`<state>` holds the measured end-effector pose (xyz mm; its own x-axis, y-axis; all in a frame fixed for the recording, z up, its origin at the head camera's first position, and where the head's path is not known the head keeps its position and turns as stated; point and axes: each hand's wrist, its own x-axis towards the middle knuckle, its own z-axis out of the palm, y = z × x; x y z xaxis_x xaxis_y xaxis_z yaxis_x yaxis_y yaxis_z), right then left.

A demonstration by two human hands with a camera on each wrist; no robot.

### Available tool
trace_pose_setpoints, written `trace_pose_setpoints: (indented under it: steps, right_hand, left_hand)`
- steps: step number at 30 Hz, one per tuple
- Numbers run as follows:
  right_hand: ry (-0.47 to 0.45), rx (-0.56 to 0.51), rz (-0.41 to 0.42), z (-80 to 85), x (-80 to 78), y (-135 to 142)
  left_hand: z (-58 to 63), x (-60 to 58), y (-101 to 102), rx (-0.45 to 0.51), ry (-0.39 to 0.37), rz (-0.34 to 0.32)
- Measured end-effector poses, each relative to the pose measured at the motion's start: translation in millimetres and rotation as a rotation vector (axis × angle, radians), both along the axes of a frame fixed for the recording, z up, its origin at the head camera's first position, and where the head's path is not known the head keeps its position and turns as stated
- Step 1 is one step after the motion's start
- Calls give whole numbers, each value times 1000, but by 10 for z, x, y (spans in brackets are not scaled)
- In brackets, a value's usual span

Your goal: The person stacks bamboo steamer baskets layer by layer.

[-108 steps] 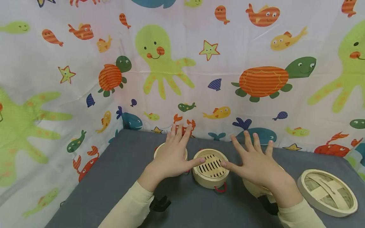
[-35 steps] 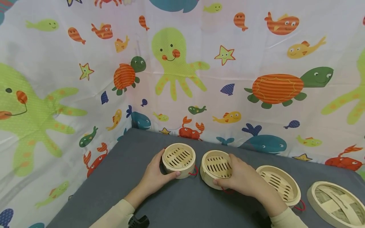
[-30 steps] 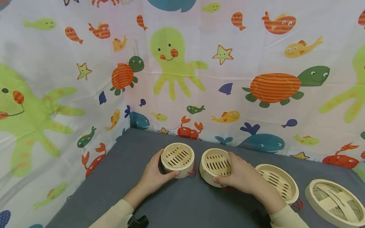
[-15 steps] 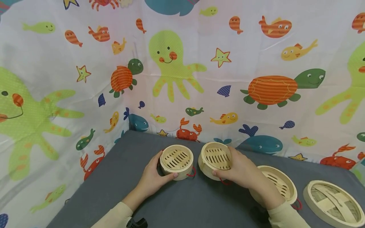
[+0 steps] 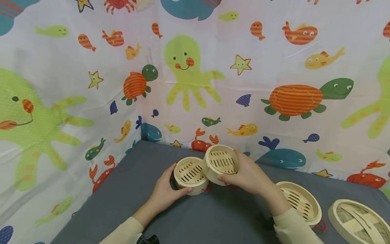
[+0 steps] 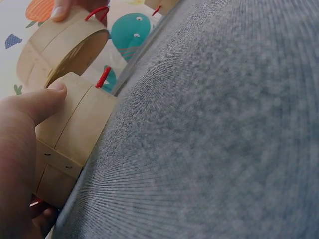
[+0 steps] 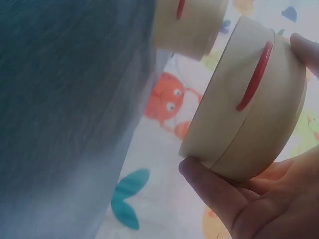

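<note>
The left steamer basket (image 5: 190, 172), round, pale wood with a slotted floor and red loops, sits upright on the tabletop (image 5: 122, 189), near its far left corner. The matching right steamer basket (image 5: 221, 162) is raised beside it, tilted, near the far edge; whether they touch is unclear.

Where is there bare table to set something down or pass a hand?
Bare: grey table left of the left hand, up to the curtain, and between the sleeves. Crowded: the far middle, where the raised steamer in the right hand overlaps the lower steamer in view, and the right, where the third steamer and woven lid leave only a slim gap.
</note>
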<state>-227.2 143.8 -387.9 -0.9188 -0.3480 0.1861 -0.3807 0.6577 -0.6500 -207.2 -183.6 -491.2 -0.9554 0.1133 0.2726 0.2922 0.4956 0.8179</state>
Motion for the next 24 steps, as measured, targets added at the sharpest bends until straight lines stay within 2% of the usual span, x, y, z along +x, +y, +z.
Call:
trace_pose_setpoints:
  steps: [8, 15, 24]
  right_hand:
    - [-8, -33, 48, -30, -93, -242]
    - [-6, -68, 114, -47, -136, -409]
    - [22, -111, 255, -19, -270, -590]
  left_hand:
    - [1, 11, 0, 6, 12, -15]
    - [3, 38, -18, 7, -22, -18]
    - [-19, -4, -30, -10, -20, -22]
